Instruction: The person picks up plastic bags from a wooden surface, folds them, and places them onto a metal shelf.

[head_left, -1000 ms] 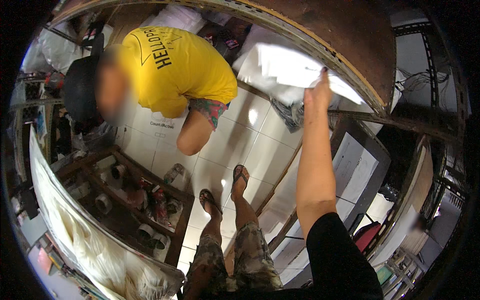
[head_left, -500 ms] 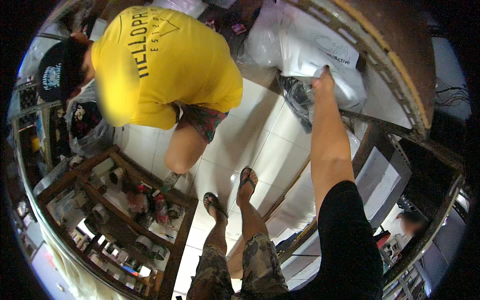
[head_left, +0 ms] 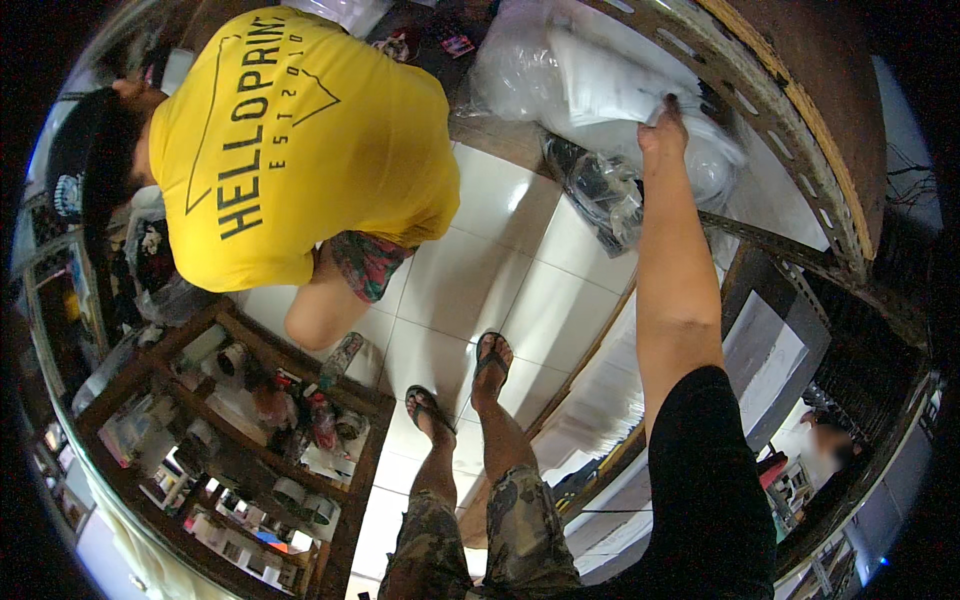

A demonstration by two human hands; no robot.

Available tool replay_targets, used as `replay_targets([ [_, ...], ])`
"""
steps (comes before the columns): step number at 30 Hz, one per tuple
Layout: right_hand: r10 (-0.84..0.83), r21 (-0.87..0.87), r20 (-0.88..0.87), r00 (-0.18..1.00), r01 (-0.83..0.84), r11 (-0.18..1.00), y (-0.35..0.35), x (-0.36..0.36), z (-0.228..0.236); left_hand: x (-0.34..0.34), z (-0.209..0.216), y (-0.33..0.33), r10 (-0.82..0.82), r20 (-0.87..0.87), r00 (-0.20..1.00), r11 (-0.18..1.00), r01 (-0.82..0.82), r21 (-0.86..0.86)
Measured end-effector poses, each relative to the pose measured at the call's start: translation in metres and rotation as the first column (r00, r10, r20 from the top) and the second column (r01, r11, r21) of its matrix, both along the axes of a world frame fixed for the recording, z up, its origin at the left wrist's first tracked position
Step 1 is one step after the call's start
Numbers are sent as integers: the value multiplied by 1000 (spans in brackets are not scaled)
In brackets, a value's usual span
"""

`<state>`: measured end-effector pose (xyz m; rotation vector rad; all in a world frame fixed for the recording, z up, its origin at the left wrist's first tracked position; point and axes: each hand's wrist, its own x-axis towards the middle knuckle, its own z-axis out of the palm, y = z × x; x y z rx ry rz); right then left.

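My right arm reaches up and away to the far right, where a pile of white plastic bags (head_left: 612, 88) lies. There my right hand (head_left: 665, 135) is closed on the edge of a white plastic bag, fingers partly hidden and the white surface smeared by motion. Clear crinkled plastic wrap (head_left: 515, 75) bulges to the left of the pile. Just below it, dark goods in clear plastic (head_left: 597, 188) hang over the edge toward the floor. My left hand is out of view.
A person in a yellow shirt (head_left: 320, 140) crouches at the left. A wooden shelf frame (head_left: 360, 490) with tape rolls and small items stands at lower left. A metal rack edge (head_left: 790, 130) curves along the right. White tiles (head_left: 465, 270) lie underfoot.
My right hand has moved slightly right and farther away. The bag's printed face no longer shows clearly. The person in yellow has shifted left and lower.
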<state>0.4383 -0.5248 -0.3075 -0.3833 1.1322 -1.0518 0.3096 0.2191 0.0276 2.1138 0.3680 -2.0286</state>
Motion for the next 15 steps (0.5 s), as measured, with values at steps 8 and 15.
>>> replay_targets([
  [8,72,252,-1,997,-69,965,-27,-65,-59,13,-14,-4,-33,-30,999,998,32,-46],
  [15,70,324,-89,994,-37,945,40,-44,-51,12,-5,5,-28,-18,999,999,28,-17],
])
